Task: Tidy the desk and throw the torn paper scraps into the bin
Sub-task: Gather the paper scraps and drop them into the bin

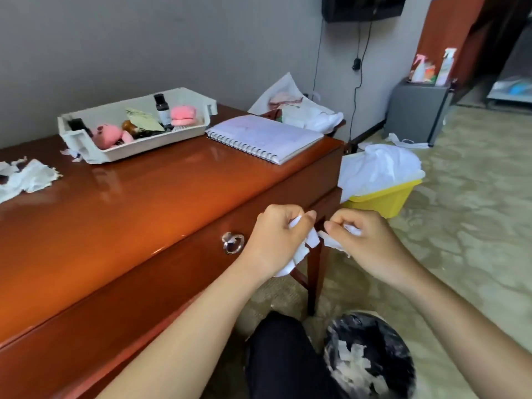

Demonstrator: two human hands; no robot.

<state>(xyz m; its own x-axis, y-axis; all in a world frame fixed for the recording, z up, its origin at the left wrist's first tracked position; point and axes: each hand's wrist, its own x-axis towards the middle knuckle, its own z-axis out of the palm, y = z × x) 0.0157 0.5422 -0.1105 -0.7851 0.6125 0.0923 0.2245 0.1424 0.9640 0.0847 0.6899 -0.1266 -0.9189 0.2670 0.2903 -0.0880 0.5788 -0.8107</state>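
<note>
Off the front right corner of the wooden desk (144,203), my left hand (276,240) grips a white paper scrap (302,249) that hangs below its fingers. My right hand (365,240) pinches another white scrap (334,243) right beside it; the two hands are nearly touching. Below them on the floor stands a black-lined bin (371,355) with white scraps inside. More torn paper (28,177) lies at the desk's far left edge.
A white tray (135,148) with pink toys and small bottles sits at the desk's back, next to a spiral notebook (264,136). A yellow bin (385,197) stuffed with white plastic stands on the floor past the desk's right end. My dark-clothed knee (282,355) is beside the black-lined bin.
</note>
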